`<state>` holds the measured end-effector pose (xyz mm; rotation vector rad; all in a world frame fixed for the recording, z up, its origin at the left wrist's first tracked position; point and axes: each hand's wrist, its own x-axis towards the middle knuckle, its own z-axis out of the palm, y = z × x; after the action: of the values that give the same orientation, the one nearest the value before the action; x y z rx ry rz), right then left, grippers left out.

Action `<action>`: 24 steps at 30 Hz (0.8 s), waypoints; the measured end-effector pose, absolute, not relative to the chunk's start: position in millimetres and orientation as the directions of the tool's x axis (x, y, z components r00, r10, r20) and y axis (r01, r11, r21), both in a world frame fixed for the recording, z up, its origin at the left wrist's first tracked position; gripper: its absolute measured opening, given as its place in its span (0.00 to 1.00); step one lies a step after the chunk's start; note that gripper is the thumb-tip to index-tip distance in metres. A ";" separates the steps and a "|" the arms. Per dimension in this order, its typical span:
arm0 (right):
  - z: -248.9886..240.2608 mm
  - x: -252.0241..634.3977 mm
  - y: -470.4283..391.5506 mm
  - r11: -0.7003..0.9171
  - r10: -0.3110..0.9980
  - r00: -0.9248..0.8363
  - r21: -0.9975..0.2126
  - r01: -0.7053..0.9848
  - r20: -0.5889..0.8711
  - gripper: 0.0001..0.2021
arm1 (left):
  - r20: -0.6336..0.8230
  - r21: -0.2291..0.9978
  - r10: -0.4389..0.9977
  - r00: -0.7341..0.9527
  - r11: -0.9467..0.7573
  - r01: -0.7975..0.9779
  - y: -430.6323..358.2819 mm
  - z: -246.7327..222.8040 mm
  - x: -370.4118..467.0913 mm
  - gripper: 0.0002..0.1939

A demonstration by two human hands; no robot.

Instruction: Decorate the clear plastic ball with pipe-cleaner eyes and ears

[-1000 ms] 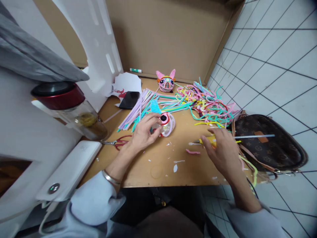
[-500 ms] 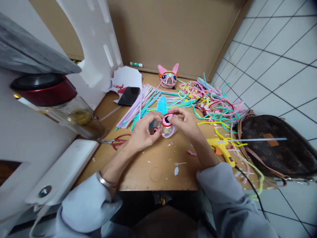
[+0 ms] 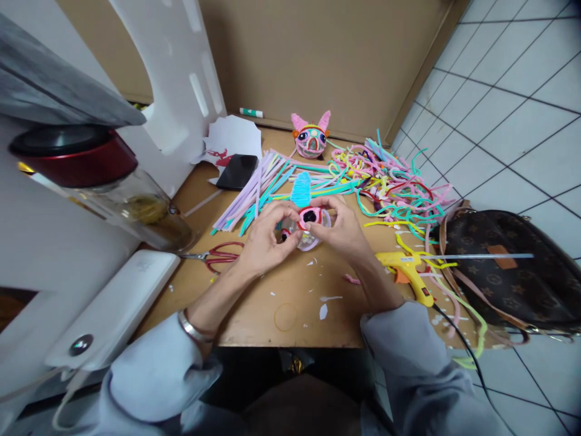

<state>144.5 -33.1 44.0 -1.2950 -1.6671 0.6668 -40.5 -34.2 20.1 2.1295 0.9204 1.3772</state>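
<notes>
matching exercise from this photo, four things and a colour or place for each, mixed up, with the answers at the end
1. phone
2. craft ball
3. glue gun
4. scissors

A. yellow body
B. red handles
C. black face, up by the white paper
D. between the left hand and the right hand

Pairs: 1-C, 2-D, 3-A, 4-B

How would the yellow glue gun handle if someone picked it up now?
The yellow glue gun probably feels rigid, given its moulded-looking body. Its black cord runs off past the table edge, so expect some drag. The long translucent stick jutting from its back could snag, since yellow strands lie around it.
</notes>
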 end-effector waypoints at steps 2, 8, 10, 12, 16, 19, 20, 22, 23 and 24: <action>43.0 143.8 -33.4 0.314 0.942 -0.048 -0.822 0.475 0.332 0.17 | 0.604 0.711 0.757 0.248 -0.653 0.261 -34.5 18.7 -38.0 0.05; 41.4 142.7 -35.6 0.349 0.930 -0.081 -0.790 0.504 0.359 0.19 | 0.580 0.767 0.799 0.160 -0.602 0.222 -33.4 14.7 -32.8 0.03; 41.2 142.8 -35.9 0.357 0.927 -0.090 -0.785 0.505 0.364 0.21 | 0.579 0.772 0.802 0.150 -0.598 0.214 -33.1 14.3 -32.1 0.03; 41.0 142.7 -36.0 0.361 0.926 -0.094 -0.784 0.505 0.366 0.22 | 0.575 0.779 0.806 0.144 -0.592 0.204 -32.9 14.0 -31.3 0.03; 40.1 142.1 -35.9 0.361 0.926 -0.090 -0.790 0.495 0.366 0.23 | 0.551 0.804 0.825 0.125 -0.565 0.184 -31.9 12.9 -29.2 0.04; 39.9 141.8 -35.6 0.362 0.926 -0.087 -0.799 0.481 0.367 0.22 | 0.529 0.830 0.843 0.103 -0.538 0.143 -30.7 11.6 -27.9 0.05; 40.2 141.8 -35.7 0.363 0.925 -0.087 -0.798 0.480 0.369 0.22 | 0.521 0.839 0.849 0.094 -0.529 0.126 -30.4 11.3 -27.6 0.05; 41.4 142.0 -36.4 0.361 0.927 -0.090 -0.797 0.483 0.365 0.21 | 0.498 0.858 0.863 0.081 -0.505 0.098 -30.1 10.9 -27.1 0.06; 42.3 142.1 -36.9 0.357 0.928 -0.092 -0.798 0.486 0.360 0.20 | 0.487 0.866 0.870 0.076 -0.492 0.086 -30.0 10.9 -26.8 0.06; 43.2 142.0 -37.5 0.352 0.931 -0.093 -0.799 0.488 0.354 0.18 | 0.475 0.874 0.877 0.073 -0.480 0.073 -29.9 11.0 -26.4 0.07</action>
<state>142.0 -37.5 43.2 -1.2680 -1.7264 0.6258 -26.4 -29.9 11.0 1.6635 0.9563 1.4803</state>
